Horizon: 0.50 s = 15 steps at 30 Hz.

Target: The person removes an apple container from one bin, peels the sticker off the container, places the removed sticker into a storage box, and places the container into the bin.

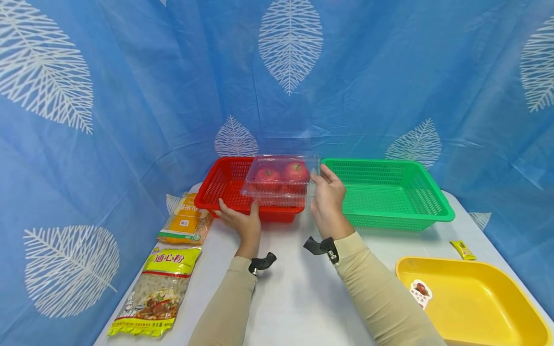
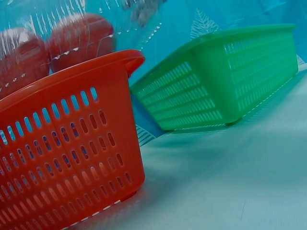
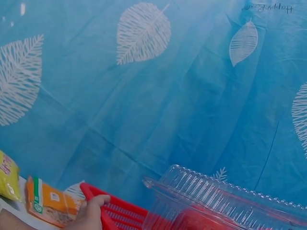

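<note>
A clear plastic clamshell box [image 1: 281, 188] with red apples [image 1: 296, 171] is held up over the red basket [image 1: 225, 192]. My right hand [image 1: 330, 202] grips the box by its right end. My left hand [image 1: 242, 223] is at the near side of the red basket, thumb and fingers spread against its rim. In the left wrist view, apples [image 2: 79, 40] show above the basket's wall [image 2: 72, 143]; the left hand is out of that frame. The right wrist view shows the left hand [image 3: 91, 213] beside the basket and the box's ridged edge [image 3: 216, 191].
A green basket [image 1: 389, 218] stands to the right. A yellow tray [image 1: 484, 298] with a fruit sticker [image 1: 421, 292] is at front right, near a small yellow packet [image 1: 463, 250]. Left lie a pasta bag [image 1: 160, 293] and an orange bag [image 1: 187, 218]. Blue curtain [image 1: 346, 96] surrounds the table.
</note>
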Each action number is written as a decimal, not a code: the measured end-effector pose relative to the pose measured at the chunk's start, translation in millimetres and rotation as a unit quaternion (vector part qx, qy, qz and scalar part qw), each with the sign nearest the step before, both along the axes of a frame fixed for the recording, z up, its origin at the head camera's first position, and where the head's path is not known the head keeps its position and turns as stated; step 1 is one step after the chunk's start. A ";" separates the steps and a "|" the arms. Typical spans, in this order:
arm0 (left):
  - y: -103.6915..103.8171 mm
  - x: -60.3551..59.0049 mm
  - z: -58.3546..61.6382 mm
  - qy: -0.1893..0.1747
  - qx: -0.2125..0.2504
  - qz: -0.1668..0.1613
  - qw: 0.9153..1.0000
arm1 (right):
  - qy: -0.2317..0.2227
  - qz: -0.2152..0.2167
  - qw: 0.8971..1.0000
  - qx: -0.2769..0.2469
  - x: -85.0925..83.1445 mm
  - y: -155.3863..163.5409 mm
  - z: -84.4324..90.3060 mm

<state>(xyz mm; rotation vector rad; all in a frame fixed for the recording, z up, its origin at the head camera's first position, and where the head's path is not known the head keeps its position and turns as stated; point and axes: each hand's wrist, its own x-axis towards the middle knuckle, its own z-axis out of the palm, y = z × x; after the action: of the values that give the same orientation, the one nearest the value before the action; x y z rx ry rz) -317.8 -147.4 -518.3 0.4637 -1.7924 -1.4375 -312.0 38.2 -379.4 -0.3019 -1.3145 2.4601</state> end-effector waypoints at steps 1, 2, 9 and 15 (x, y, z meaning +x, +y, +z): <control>-0.2 -0.1 0.1 -0.001 0.000 0.001 1.000 | 0.000 0.000 1.000 0.001 -0.5 -0.7 0.5; -0.3 -0.2 0.0 -0.002 -0.001 0.003 1.000 | -0.002 -0.001 1.000 0.004 -1.4 -1.2 0.6; -1.0 -1.8 -0.7 -0.006 0.001 0.006 1.000 | -0.007 -0.002 1.000 0.013 -6.0 -3.7 -1.0; -0.9 -1.6 -0.6 0.001 -0.001 0.009 1.000 | -0.004 0.006 1.000 0.012 -10.4 -8.1 0.1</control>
<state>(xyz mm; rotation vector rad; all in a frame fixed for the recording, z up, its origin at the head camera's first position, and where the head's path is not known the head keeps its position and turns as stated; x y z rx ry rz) -319.4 -148.3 -518.9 0.4751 -1.7837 -1.4223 -322.5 30.1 -379.3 -0.2982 -1.3503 2.4540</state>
